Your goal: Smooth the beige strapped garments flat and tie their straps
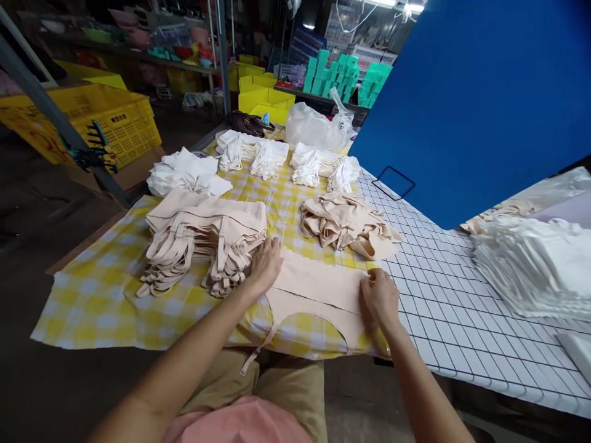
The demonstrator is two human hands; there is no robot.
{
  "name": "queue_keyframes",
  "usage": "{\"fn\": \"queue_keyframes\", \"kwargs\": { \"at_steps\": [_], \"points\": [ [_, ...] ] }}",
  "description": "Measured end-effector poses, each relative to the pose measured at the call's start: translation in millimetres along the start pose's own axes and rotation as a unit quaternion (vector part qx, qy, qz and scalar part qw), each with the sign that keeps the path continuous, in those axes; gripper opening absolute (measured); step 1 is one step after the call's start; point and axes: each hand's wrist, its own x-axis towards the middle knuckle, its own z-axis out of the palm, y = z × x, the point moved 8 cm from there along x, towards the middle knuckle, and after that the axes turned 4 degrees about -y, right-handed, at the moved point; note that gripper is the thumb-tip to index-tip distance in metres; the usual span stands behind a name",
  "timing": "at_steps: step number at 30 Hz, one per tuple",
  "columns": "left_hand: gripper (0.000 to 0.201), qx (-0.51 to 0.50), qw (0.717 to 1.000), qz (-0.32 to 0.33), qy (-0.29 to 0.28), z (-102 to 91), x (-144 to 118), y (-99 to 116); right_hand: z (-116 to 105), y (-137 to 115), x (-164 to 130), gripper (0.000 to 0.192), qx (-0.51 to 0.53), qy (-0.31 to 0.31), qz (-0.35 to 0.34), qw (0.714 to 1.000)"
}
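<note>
A beige garment (314, 289) lies flat on the yellow checked cloth (92, 295) at the table's near edge, its straps hanging over the front. My left hand (264, 266) presses on its left end, right beside a tall stack of folded beige garments (203, 237). On the garment's right end rests my right hand (379, 299), fingers bent over the fabric's edge. A loose heap of beige garments (346, 223) sits just beyond.
White folded garments (187, 172) lie in piles at the back, with a clear plastic bag (318, 126) behind them. A blue board (475, 98) stands at right over the white gridded tabletop (443, 307). White fabric stack (535, 264) at far right. Yellow crates (106, 120) at left.
</note>
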Motion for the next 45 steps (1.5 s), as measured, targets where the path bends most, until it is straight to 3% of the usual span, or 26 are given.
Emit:
{"fn": "queue_keyframes", "kwargs": {
  "at_steps": [3,6,10,16,21,24,28,33,35,38,41,45],
  "points": [
    [0.053,0.045,0.995,0.090,0.020,9.9,-12.5,24.0,12.8,-35.0,-15.8,0.041,-0.051,0.029,-0.107,0.993],
    [0.057,0.052,0.982,0.176,-0.041,34.0,-25.8,39.5,40.5,-53.0,-30.1,0.047,-0.067,-0.040,-0.183,0.980],
    [0.054,0.059,0.977,0.193,-0.071,46.2,-34.3,34.9,55.7,-28.7,-34.1,0.051,-0.089,-0.088,-0.164,0.978],
    [0.055,0.036,0.976,0.198,-0.086,34.4,-40.1,21.9,45.5,9.6,-37.6,0.053,-0.092,-0.097,-0.140,0.981],
    [0.058,0.052,0.982,0.161,-0.081,34.2,-35.0,11.3,38.3,-5.3,-43.3,0.053,-0.081,-0.058,-0.145,0.984],
    [0.056,0.064,0.981,0.172,-0.071,36.7,-35.2,9.5,46.8,-16.3,-47.7,0.050,-0.094,-0.087,-0.191,0.973],
    [0.057,0.072,0.981,0.167,-0.074,34.3,-36.4,6.2,46.4,-2.8,-47.1,0.050,-0.106,-0.104,-0.187,0.971],
    [0.062,0.061,0.982,0.167,-0.071,30.8,-31.7,30.7,32.6,-5.3,-41.6,0.050,-0.090,-0.068,-0.148,0.983],
    [0.062,0.053,0.976,0.193,-0.086,39.2,-31.6,49.8,31.3,-20.8,-41.1,0.050,-0.074,-0.049,-0.153,0.984],
    [0.060,0.046,0.970,0.214,-0.106,54.9,-33.0,66.8,42.3,-38.5,-42.5,0.049,-0.076,-0.075,-0.176,0.979],
    [0.059,0.043,0.970,0.215,-0.106,60.9,-34.1,67.4,48.6,-29.7,-41.0,0.050,-0.085,-0.097,-0.154,0.980],
    [0.060,0.044,0.968,0.208,-0.132,58.1,-34.8,62.0,32.4,-2.2,-45.0,0.050,-0.016,-0.091,-0.101,0.991]
  ]
}}
